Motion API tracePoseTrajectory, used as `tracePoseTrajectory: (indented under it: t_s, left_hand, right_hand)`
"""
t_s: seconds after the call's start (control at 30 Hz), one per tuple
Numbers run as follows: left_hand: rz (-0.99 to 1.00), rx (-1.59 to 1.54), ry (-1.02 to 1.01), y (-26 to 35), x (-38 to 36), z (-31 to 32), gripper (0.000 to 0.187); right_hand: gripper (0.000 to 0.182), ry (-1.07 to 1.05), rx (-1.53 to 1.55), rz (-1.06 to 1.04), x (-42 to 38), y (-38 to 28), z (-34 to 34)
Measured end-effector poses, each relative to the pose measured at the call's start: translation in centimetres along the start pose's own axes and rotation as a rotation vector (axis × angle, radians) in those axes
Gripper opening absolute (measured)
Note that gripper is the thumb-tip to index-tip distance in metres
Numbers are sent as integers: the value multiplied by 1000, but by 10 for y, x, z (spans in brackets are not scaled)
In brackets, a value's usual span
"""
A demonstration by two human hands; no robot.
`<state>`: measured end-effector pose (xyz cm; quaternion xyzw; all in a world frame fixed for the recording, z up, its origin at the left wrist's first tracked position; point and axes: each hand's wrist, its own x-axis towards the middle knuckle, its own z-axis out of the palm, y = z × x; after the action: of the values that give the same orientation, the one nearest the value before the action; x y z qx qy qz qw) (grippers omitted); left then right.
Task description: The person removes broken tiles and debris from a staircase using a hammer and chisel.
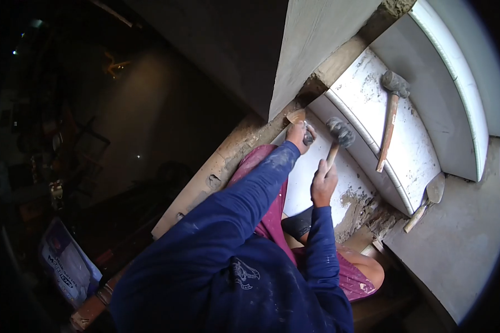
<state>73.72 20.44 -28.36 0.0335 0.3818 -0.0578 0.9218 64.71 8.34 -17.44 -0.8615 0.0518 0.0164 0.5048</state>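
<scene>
My left hand (300,136) is closed round the dark handle of a trowel, whose blade (296,116) points toward the rough wall edge at the side of the white steps. My right hand (324,184) grips the wooden handle of a mallet (340,132) with a dark, dusty head. The mallet head is just right of my left hand, over the lower white step (343,166). A second hammer (390,119) with a wooden handle lies on the step above. Another trowel (434,190) rests at the right end of the steps.
Mortar debris (358,208) lies beside the lower step near my knee. A grey slab (455,238) is at the right. On the left, past the concrete edge (205,180), a dark lower area holds a printed bag (66,263). A grey panel (311,47) stands above my hands.
</scene>
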Motion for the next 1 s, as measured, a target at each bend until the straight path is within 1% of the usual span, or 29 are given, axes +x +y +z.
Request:
tracePoseTrajectory:
  t_s: [0.07, 0.1, 0.13, 0.17, 0.23, 0.3, 0.33, 0.37, 0.4, 0.43, 0.47, 0.5, 0.53, 0.57, 0.6, 0.63, 0.7, 0.73, 0.77, 0.8, 0.83, 0.87, 0.93, 1.0]
  left_hand:
    - [39, 187, -9, -1, 12, -13, 29]
    - [59, 274, -18, -3, 26, -23, 31]
    - [27, 132, 31, 1, 51, -37, 35]
    - [152, 514, 13, 5, 63, -46, 33]
    - [-43, -173, 181, 28, 43, -10, 25]
    - [-64, -272, 156, 35, 58, -8, 18]
    - [-74, -323, 147, 36, 66, -8, 15]
    - [34, -328, 240, 34, 75, -5, 19]
    - [23, -288, 202, 34, 71, 1, 20]
    - [9, -247, 165, 36, 66, 4, 22]
    - [-5, -205, 127, 38, 60, 7, 23]
    - [-79, -293, 129, 44, 61, 4, 25]
    - [-116, -328, -19, 47, 67, -3, 21]
    - [-58, -379, 107, 49, 79, -3, 19]
    - [0, -434, 246, 49, 61, 11, 16]
    - [-5, -439, 246, 50, 59, 11, 15]
    - [-28, -449, 270, 48, 51, 16, 13]
    - [-25, -308, 180, 43, 59, 6, 11]
    - [-12, -195, 189, 40, 66, -3, 11]
    - [3, -84, 201, 35, 69, -14, 11]
    - [-32, -298, 256, 30, 57, -14, 10]
    - [-35, -47, 245, 24, 44, -17, 6]
    - [-11, -126, 210, 7, 22, -31, 13]
    - [8, -112, 164, 4, 6, -46, 12]
  right_hand:
    - [32, -55, -28, 58, 9, -5, -11]
    - [32, -44, -33, 41, 13, -6, -14]
    - [32, -38, -38, 25, 15, -7, -17]
    - [32, -32, -39, 9, 16, -8, -19]
    - [31, -16, -49, -21, 14, -16, -20]
    - [28, 11, -36, -93, 12, -23, -17]
    - [25, 19, 48, -71, 9, -26, -11]
    - [24, 28, 104, -88, 5, -27, -1]
    - [24, 40, 159, -106, 4, -21, 10]
    - [25, 36, -48, -221, 6, -7, 19]
    - [28, -194, -187, -30, 11, 9, 24]
    - [29, -195, -192, 2, 14, 11, 18]
    - [31, -192, -196, 28, 20, 7, 16]
    - [31, -134, -139, 13, 22, 2, 13]
    - [32, -85, -85, 7, 16, -13, 7]
    - [32, -39, -31, 7, 10, -21, 5]
    - [33, -120, -144, -37, 10, -5, 16]
    - [34, -158, -200, -68, 14, 2, 21]
    - [34, -210, -222, 44, 22, 8, 19]
    - [34, -203, -280, 69, 30, 23, 14]
    - [35, -128, -204, 53, 28, 12, 5]
    - [35, -55, -127, 34, 25, 1, -7]
    - [36, 1, -91, -5, 16, -11, -26]
    - [37, -35, -175, 14, 10, -26, -39]
